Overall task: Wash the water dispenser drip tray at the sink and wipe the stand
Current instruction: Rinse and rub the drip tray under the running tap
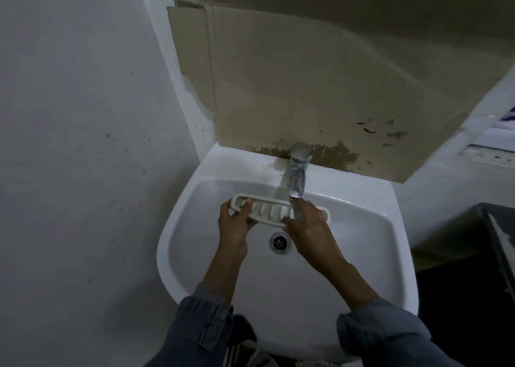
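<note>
Over the sink, under the tap, the left hand is gripping the tray, fingers curled round its left end. The right hand is lying across the tray's right part; I cannot tell whether its fingers are holding it.

Background items noted.
Water-stained cardboard sheet upright at rear; speckled white wall at left; dark box-like object at right edge.

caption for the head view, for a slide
At the sink, the left hand grips one end of the white drip tray beneath the tap while the right hand lies across it.
</note>
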